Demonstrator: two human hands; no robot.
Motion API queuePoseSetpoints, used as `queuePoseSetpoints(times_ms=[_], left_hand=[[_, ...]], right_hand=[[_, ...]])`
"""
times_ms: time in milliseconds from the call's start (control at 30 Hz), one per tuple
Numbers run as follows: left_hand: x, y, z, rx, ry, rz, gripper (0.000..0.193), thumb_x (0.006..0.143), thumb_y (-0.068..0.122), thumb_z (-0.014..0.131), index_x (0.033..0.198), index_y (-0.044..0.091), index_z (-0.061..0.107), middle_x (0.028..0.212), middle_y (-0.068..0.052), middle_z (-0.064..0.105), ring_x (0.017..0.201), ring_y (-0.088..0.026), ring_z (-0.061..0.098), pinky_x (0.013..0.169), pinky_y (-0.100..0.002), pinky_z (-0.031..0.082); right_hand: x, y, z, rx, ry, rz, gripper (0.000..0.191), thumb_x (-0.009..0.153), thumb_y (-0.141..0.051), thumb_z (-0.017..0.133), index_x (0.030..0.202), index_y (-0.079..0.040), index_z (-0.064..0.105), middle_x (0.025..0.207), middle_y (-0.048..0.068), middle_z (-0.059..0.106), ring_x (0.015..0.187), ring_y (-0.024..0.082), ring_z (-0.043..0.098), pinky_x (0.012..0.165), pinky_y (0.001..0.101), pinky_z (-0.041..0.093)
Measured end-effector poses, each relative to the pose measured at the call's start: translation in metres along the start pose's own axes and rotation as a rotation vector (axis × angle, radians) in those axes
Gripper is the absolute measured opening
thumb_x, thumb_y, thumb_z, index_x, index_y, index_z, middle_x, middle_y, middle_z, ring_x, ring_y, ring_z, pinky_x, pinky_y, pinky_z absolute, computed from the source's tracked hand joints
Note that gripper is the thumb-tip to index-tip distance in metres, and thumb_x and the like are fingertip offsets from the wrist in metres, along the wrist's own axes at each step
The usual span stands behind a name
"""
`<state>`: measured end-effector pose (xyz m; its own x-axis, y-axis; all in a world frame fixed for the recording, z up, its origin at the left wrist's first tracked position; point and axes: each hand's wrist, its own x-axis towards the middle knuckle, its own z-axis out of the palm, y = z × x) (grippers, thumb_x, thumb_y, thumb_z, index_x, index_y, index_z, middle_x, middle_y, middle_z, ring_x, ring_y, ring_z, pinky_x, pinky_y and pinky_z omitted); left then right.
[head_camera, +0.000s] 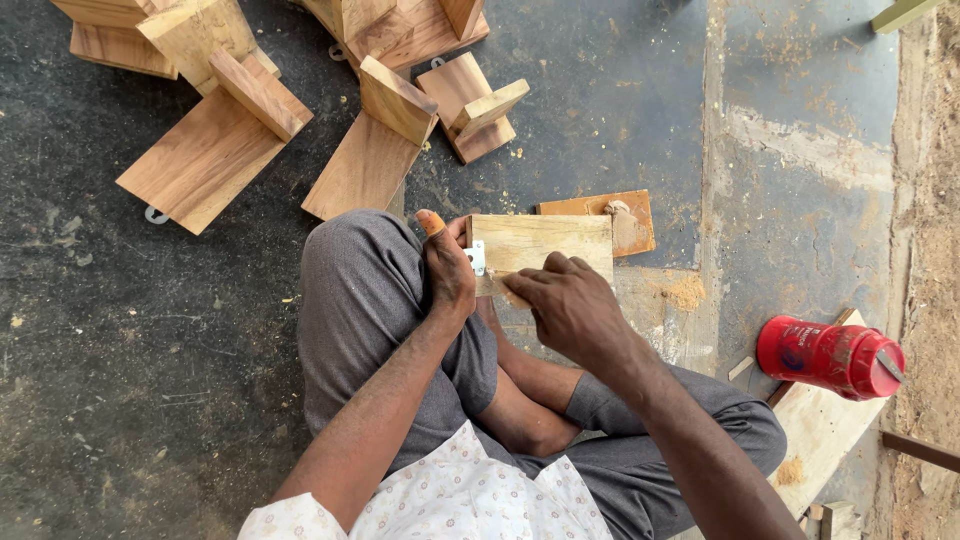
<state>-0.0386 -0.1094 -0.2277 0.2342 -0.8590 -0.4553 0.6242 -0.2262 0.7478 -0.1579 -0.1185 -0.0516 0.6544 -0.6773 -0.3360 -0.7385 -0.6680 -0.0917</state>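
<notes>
Wooden block, pale and rectangular, sits across the person's knee, held up off the dark floor rather than resting on it. Left hand wraps the block's left end, thumb up, its grip closed on the wood and over a small metal bracket set at that end; whether the bracket is already fastened cannot be told. Right hand lies on the block's lower front edge, fingers curled under; its grip looks closed, but what it pinches, if anything, is hidden beneath the knuckles. Judgement: the step in hand seems to be fixing or seating the bracket on the block's end. To do it well, the left hand should keep the bracket square to the edge and the block braced hard against the knee, so it does not rock; the right hand should work close to the bracket, with fingers clear of any point driven in. A thin orange-brown board lies flat just behind the block, touching or nearly so. Farther off, a cluster of joined wooden pieces, each a flat board with an upright block, lies on the floor, well apart from the hands. A red bottle lies on its side on a pale plywood offcut to the person's right. Sawdust is scattered about.
</notes>
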Motion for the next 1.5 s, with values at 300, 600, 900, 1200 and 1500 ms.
queuePoseSetpoints(times_ms=[300,600,900,1200,1500], left_hand=[[0.001,-0.001,0.000,0.053,0.026,0.052,0.110,0.092,0.084,0.015,0.119,-0.010,0.066,0.101,-0.014,0.075,0.093,-0.017,0.071,0.083,-0.026,0.057],[0.001,-0.002,-0.001,0.078,0.019,0.019,0.116,0.094,0.085,0.009,0.116,-0.011,0.070,0.095,-0.014,0.072,0.087,-0.016,0.065,0.078,-0.025,0.053],[-0.004,0.004,0.004,0.027,0.047,0.015,0.100,0.095,0.080,0.019,0.108,-0.005,0.070,0.089,-0.006,0.071,0.083,-0.013,0.066,0.073,-0.025,0.054],[-0.007,0.012,0.008,0.206,0.140,0.055,0.076,0.101,0.066,0.040,0.097,-0.002,0.075,0.080,-0.004,0.072,0.074,-0.011,0.065,0.068,-0.028,0.053],[0.001,0.000,0.001,0.306,0.190,0.032,0.075,0.104,0.064,0.042,0.088,-0.003,0.070,0.073,-0.003,0.064,0.069,-0.011,0.061,0.061,-0.030,0.051]], right_hand=[[0.007,0.011,-0.013,0.074,-0.116,0.005,0.046,0.080,0.000,0.064,0.119,-0.021,0.074,0.103,-0.004,0.079,0.090,0.020,0.060,0.083,0.0381,0.047],[0.022,0.016,-0.015,0.135,-0.071,0.086,0.045,0.087,0.002,0.060,0.123,-0.020,0.075,0.092,0.003,0.077,0.090,0.019,0.062,0.084,0.0383,0.049],[-0.018,0.043,-0.003,0.368,0.016,0.349,0.039,0.093,-0.004,0.061,0.127,-0.020,0.073,0.098,0.009,0.073,0.089,0.022,0.064,0.080,0.0356,0.053],[-0.027,0.044,0.026,0.079,0.083,0.088,0.052,0.085,-0.001,0.061,0.135,-0.015,0.065,0.123,0.006,0.075,0.101,0.023,0.061,0.089,0.0389,0.048],[-0.003,0.048,0.013,0.101,0.033,0.091,0.047,0.084,0.005,0.060,0.125,-0.015,0.073,0.111,0.000,0.077,0.099,0.022,0.065,0.092,0.0415,0.047]])
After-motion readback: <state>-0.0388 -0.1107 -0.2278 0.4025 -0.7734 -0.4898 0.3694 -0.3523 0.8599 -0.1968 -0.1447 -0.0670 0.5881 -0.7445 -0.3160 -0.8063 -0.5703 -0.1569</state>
